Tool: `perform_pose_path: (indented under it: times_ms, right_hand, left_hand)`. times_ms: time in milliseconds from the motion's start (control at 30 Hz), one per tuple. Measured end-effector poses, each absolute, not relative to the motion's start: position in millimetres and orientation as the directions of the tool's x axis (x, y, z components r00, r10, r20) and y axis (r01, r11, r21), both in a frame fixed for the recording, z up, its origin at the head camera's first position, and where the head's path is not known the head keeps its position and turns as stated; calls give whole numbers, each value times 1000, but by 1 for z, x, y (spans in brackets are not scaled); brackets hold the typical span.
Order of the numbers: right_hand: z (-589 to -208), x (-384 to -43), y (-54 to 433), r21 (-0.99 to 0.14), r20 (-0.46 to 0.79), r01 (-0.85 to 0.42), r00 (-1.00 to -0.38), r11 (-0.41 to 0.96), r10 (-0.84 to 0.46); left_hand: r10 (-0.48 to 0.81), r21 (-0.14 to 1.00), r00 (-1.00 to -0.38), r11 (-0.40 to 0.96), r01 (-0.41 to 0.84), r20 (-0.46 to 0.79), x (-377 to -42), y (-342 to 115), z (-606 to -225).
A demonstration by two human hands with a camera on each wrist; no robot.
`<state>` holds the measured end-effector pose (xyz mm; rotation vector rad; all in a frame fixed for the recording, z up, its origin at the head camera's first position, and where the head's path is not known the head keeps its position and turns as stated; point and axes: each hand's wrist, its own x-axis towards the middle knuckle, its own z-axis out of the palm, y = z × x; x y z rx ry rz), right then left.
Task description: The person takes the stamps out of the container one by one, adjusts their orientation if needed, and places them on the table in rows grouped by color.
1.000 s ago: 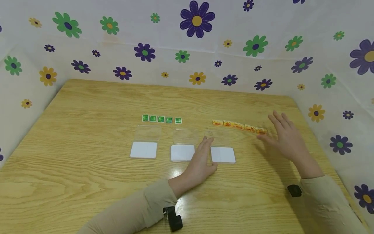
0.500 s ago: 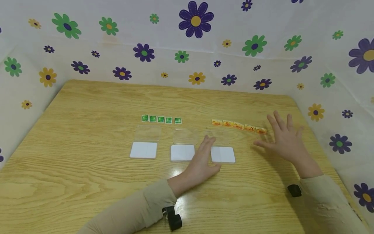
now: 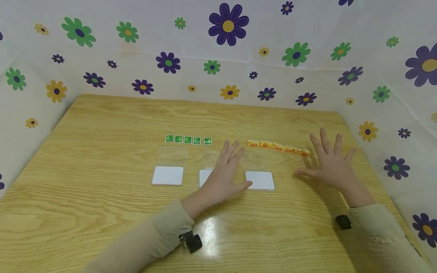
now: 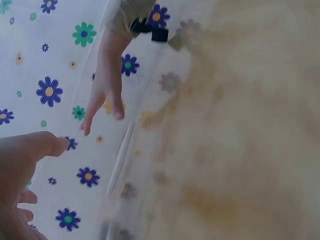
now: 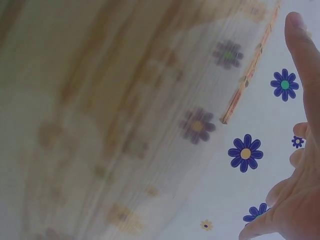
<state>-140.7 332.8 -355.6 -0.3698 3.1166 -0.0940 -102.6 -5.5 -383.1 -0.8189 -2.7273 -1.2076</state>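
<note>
My left hand (image 3: pixel 223 172) hovers with fingers extended over the middle of three white cards (image 3: pixel 167 175), covering part of that card; its thumb overlaps the right card (image 3: pixel 262 180). Nothing is in its grasp. Off to the right, my right hand (image 3: pixel 332 165) spreads its fingers beside the end of a row of orange-yellow picture pieces (image 3: pixel 278 146), holding nothing. In the right wrist view that row appears edge-on as a thin strip (image 5: pixel 245 80), left of the thumb. Behind the white cards lie three clear flat pieces (image 3: pixel 173 156), partly hidden by the left hand.
Several small green squares (image 3: pixel 187 140) lie in a row behind the clear pieces, the rightmost spaced slightly apart. The wooden table (image 3: pixel 85 159) meets a white flowered cloth (image 3: pixel 191 41) at its back and sides. A black wrist device (image 3: pixel 192 242) sits on the left sleeve.
My left hand has moved left and farther back, uncovering the right card's left edge and covering more of the middle card. My right hand's fingers have spread wider.
</note>
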Motion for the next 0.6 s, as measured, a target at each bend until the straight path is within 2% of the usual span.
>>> perform_pose_path:
  times_ms: [233,433,600]
  right_hand:
    - [-353,-139,329,-43,-8,-226,-974,973,-227]
    - [-355,-141,329,-35,-17,-223,-975,974,-223]
    - [-356,-141,330,-32,-14,-223,-975,974,-223]
  left_hand:
    - [424,480,-827,675,560,369,-119,-53,-371]
    - [375,337,-867,811,478,327,-125,-96,-358]
    - [375,213,-850,856,471,370,-129,-131,-360]
